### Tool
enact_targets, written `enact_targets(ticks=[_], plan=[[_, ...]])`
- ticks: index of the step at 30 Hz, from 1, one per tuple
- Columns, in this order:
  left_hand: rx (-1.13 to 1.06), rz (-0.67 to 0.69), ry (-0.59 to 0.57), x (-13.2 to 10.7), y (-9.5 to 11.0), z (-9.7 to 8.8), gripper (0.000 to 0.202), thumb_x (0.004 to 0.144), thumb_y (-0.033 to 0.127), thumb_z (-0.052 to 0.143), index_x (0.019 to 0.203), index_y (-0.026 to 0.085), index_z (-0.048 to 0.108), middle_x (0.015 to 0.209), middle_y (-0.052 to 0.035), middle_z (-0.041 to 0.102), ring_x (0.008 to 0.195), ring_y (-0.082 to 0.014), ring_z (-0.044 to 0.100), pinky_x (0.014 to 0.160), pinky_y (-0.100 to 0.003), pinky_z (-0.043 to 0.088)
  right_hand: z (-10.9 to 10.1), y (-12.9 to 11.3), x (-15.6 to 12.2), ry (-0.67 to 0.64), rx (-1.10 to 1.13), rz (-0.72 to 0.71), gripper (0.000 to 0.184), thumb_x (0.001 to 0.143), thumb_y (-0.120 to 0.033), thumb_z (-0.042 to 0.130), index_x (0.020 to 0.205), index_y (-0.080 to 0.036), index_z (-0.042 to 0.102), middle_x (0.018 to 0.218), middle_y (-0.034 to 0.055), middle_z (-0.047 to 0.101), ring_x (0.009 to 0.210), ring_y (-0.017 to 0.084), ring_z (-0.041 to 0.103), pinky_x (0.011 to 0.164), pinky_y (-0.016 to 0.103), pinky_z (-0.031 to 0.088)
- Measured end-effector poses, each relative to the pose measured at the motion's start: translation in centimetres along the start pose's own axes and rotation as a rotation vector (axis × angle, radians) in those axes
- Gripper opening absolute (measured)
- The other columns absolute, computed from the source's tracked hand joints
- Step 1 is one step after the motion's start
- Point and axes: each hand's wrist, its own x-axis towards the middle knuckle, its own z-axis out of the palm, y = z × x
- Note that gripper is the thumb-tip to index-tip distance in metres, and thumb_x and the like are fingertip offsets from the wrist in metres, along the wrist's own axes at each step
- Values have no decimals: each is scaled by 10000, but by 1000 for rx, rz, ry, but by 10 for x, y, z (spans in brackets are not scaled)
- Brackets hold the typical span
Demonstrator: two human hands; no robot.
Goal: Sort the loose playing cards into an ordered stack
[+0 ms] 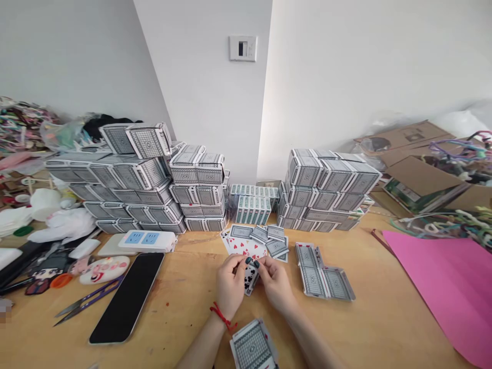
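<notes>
Both of my hands meet at the middle of the table around one playing card [250, 281] showing black clubs. My left hand [230, 282], with a red string bracelet on its wrist, pinches the card's upper left part. My right hand [274, 281] pinches the same card from the right, thumbs almost touching. Just beyond lie loose cards, some face up with red hearts [246, 248], others patterned backs [277, 248]. Between my forearms rests a piece made of folded cards [251, 346]. Right of my hands sits an L-shaped folded-card piece [325, 277].
Tall stacks of card-built blocks stand at the back left [130, 174] and back right [330, 189], with small green-edged boxes [253, 207] between. At left lie a phone [128, 297], scissors [88, 301] and a power strip [148, 241]. Pink paper [449, 287] covers the right side.
</notes>
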Motion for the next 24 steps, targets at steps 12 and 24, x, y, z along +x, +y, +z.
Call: enact_targets(ticks=[12,24], plan=[[197,175,0,-3,0,2,175,799,241,387,654,182,465,691,-20,495,675,-139,486,632,-257,405,3,-9,-3,5,-5,-25,281,689,-447,557,656,-171,517,549,-22,485,499,100,411,476,210,335],[123,78,8,1,-1,1,157,767,270,437,662,173,503,683,-17,538,666,-141,517,634,-247,415,2,-8,-3,-41,-18,-50,229,722,-411,527,722,-184,506,636,7,554,600,145,492,587,254,384]])
